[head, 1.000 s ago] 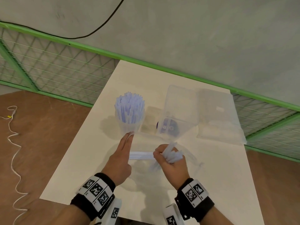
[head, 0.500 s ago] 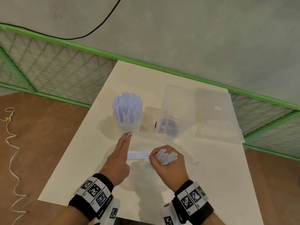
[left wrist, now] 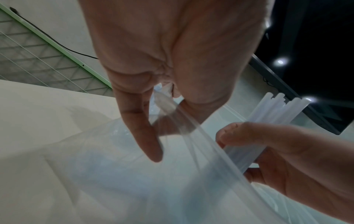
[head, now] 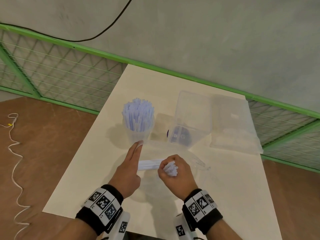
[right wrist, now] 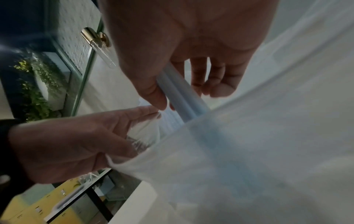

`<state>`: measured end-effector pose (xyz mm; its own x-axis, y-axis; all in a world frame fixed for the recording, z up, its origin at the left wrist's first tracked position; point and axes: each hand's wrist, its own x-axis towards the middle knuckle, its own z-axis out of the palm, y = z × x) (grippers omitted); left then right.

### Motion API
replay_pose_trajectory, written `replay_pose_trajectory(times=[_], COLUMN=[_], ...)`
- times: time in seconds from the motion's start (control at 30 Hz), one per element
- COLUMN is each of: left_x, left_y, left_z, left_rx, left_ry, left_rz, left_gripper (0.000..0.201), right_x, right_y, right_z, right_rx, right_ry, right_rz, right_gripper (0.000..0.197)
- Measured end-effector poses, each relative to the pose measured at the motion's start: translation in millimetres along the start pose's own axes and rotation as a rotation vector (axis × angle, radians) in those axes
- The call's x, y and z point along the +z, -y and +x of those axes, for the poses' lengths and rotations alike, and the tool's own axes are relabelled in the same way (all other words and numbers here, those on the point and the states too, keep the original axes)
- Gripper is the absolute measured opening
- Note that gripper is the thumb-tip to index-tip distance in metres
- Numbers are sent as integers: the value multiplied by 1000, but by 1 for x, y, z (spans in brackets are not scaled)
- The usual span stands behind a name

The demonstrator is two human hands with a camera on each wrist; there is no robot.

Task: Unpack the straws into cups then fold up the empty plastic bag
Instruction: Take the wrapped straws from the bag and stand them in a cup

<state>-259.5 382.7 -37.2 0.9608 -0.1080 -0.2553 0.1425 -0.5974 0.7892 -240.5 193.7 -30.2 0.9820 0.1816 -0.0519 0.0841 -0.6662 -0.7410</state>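
Right hand [head: 175, 172]: fingers curled round a bundle of straws [head: 170, 168], ends up, lower part inside the plastic bag [left wrist: 134, 181]. Left hand [head: 129, 168]: forefingers straight, thumb pinching the bag's mouth. White table [head: 225, 187]: cup [head: 138, 134] full of straws, clear box [head: 189, 122]; green mesh fence [head: 52, 71], grey wall.
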Motion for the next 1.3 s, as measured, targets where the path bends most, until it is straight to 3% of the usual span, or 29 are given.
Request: replay_pose_trajectory(times=[0.07, 0.17, 0.4, 0.57, 0.67, 0.9, 1.07, 1.17, 1.3], left_x=[0, -2, -9, -12, -13, -13, -13, -13, -14], left_y=[1, 3, 7, 6, 6, 12, 10, 10, 11], left_z=[0, -1, -6, -10, -12, -13, -12, -11, -12], left_rx=[3, 14, -26, -23, 8, 4, 21, 23, 10], left_ry=[3, 9, 27, 23, 12, 8, 1, 1, -4], left_rz=[0, -1, -21, -28, -26, 0, 4, -4, 0], left_gripper=[107, 107, 104, 103, 104, 105, 106, 106, 106], right_x=[-6, -27, -94, -79, -73, -51, -24, -28, -45], right_y=[1, 22, 117, 153, 161, 146, 118, 114, 113], right_z=[4, 16, 78, 119, 134, 148, 153, 147, 139], right_rx=[49, 53, -136, -214, -284, -318, -301, -330, -453], right_ry=[45, -5, -144, -41, -50, 34, 88, 176, 142], right_rz=[-7, 111, 310, 127, 35, 45, -112, -156, 58], right_gripper=[8, 8, 11, 12, 13, 11, 62, 78, 111])
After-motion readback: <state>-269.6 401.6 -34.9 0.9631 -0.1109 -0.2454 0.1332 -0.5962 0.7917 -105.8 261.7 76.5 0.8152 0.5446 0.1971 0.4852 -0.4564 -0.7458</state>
